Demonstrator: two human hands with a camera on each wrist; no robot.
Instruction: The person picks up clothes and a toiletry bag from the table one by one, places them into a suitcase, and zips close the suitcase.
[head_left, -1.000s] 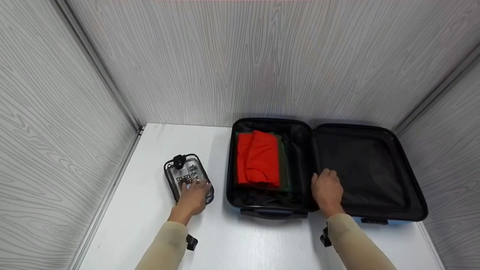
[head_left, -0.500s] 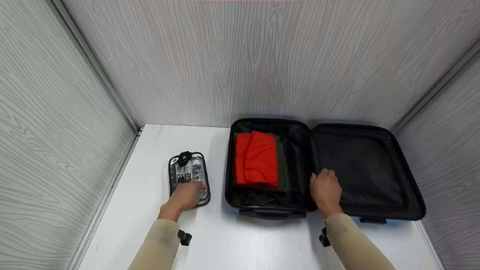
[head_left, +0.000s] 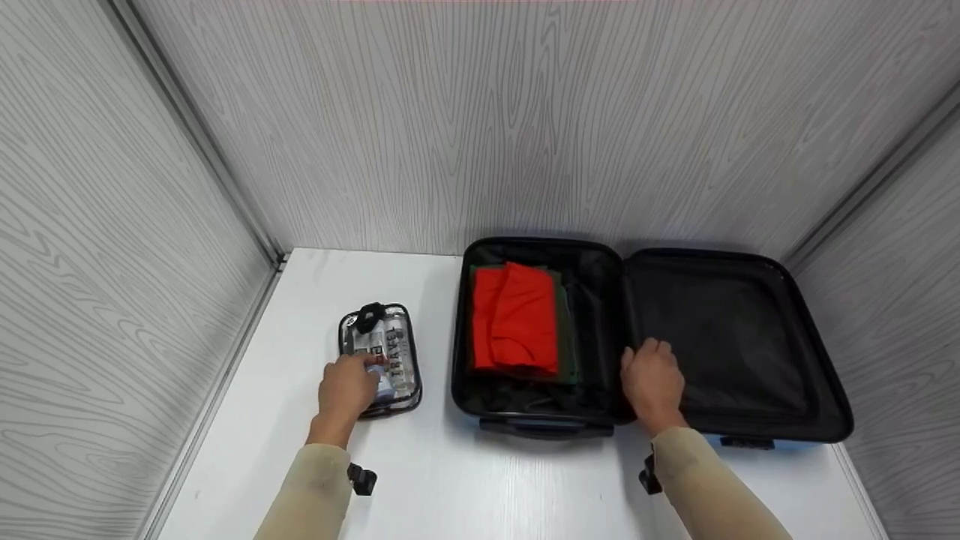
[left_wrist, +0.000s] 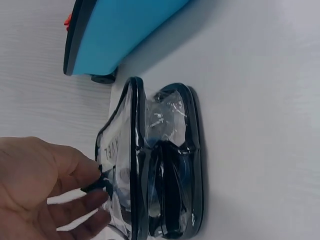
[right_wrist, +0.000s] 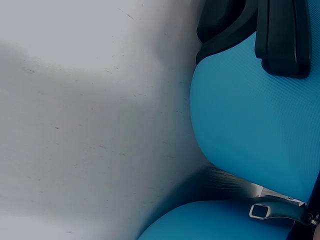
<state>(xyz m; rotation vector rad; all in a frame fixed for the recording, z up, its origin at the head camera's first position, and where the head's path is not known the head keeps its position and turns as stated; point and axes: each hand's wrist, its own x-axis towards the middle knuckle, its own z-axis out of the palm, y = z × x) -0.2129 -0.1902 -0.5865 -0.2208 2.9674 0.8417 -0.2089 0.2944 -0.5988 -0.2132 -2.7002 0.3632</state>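
Observation:
A clear travel pouch (head_left: 403,352) with black trim lies on the white table, small items showing through it. My left hand (head_left: 346,386) is over its left side. In the left wrist view, thumb and fingers (left_wrist: 75,172) pinch a small black piece on the pouch's clear face; what that piece is, I cannot tell. An opened suitcase (head_left: 544,416), blue outside and black inside, stands to the right. My right hand (head_left: 654,382) grips the suitcase's inner edge where the halves meet, fingers bent over it. The right wrist view hides nearly all of that hand.
Folded red cloth (head_left: 521,319) lies on green cloth (head_left: 566,330) in the suitcase's left half. The other half (head_left: 720,337) lies flat at the right. Wood-patterned panels (head_left: 510,127) rise behind and at both sides. A strip of table (head_left: 442,300) separates pouch from suitcase.
The pouch has turned straighter and settled slightly. My left hand has moved from its middle to its left side, and its fingers have closed in. The right hand and suitcase have stayed put.

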